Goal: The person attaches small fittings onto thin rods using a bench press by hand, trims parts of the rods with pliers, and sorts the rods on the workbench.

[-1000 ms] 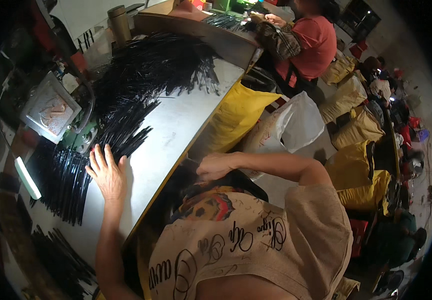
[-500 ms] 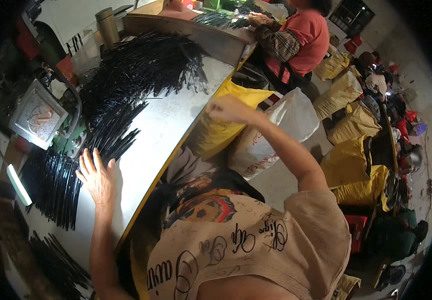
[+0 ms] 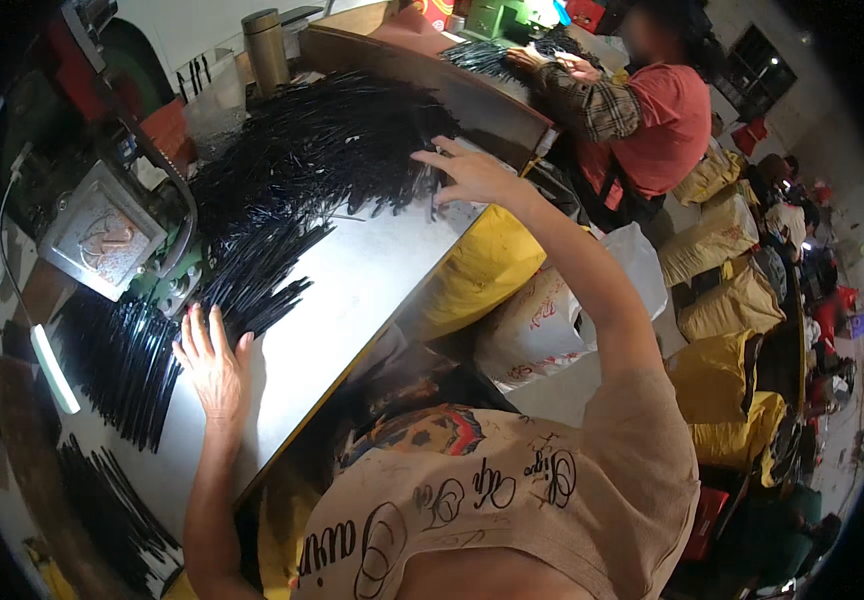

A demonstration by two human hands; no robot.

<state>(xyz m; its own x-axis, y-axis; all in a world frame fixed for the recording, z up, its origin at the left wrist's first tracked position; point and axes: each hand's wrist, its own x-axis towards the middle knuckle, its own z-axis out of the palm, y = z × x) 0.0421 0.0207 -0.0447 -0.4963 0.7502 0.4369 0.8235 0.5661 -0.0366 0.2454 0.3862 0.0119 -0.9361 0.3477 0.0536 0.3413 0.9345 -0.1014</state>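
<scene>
My left hand [image 3: 214, 365] lies with fingers stretched toward a row of thin black strips [image 3: 132, 375] under a small green machine [image 3: 174, 290]. Its fingertips are at the edge of the strips, gripping none that I can see. My right hand [image 3: 477, 172] is raised at the far right end of the white tabletop [image 3: 342, 290], fingers spread, beside a big heap of the same black strips [image 3: 322, 140]. Nothing shows in it. A smaller bunch of strips [image 3: 262, 280] lies between the heap and my left hand. The strips' exact kind I cannot make out.
A metal plate [image 3: 102, 230] fronts the machine, with a lit lamp tube [image 3: 55, 368] nearby. More strips [image 3: 117, 505] lie at the near left. A steel flask [image 3: 266, 52] stands behind. Yellow [image 3: 482, 265] and white sacks [image 3: 542, 330] flank the table. A co-worker in red [image 3: 657, 130] sits beyond the partition.
My right hand has gone from closed fingers beside the table edge to spread fingers near the heap. My left hand stays by the row of strips. The whole view has shifted slightly.
</scene>
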